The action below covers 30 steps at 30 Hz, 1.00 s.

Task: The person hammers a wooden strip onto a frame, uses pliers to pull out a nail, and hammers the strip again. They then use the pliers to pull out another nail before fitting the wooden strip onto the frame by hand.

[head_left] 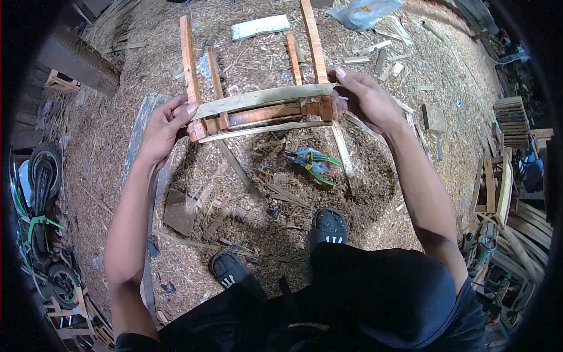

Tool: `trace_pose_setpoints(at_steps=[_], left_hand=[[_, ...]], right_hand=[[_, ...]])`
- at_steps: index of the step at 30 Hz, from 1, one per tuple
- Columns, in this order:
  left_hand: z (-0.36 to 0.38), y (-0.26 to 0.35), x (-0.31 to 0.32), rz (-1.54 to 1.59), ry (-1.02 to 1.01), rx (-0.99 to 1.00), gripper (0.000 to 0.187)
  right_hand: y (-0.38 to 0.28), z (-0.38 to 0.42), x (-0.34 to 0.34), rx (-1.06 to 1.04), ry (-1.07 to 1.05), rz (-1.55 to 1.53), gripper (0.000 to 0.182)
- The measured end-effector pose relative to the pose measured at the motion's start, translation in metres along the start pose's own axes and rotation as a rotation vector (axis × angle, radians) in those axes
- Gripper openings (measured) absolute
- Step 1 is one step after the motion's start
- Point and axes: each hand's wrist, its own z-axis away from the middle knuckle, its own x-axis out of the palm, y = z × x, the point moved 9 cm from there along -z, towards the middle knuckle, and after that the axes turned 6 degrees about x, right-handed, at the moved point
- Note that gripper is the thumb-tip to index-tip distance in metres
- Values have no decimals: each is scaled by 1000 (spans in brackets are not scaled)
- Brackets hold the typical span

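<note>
A small wooden frame (267, 114) of reddish legs and rails is held up in front of me, its long legs pointing away. A pale curved slat (264, 98) spans its near top edge, and a thinner pale strip (270, 129) runs along below. My left hand (161, 132) is closed around the frame's left corner, thumb on the slat's end. At the right corner, my right hand (372, 102) grips the frame with its thumb near the slat's other end; some of its fingers are hidden behind the wood. Pliers with green-and-yellow handles (321, 166) lie on the ground below.
Wood shavings and offcuts cover the ground. A white block (260, 27) and a plastic bag (363, 13) lie beyond the frame. A small bicycle (41, 217) stands at left; stacked wood pieces (511, 122) are at right. My sandals (329, 226) are below.
</note>
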Motion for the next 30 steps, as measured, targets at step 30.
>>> trace_pose_setpoints(at_steps=[30], left_hand=[[4,30,5,-220,82,99,71]], right_hand=[[-11,6,1,-149,182,284,65]])
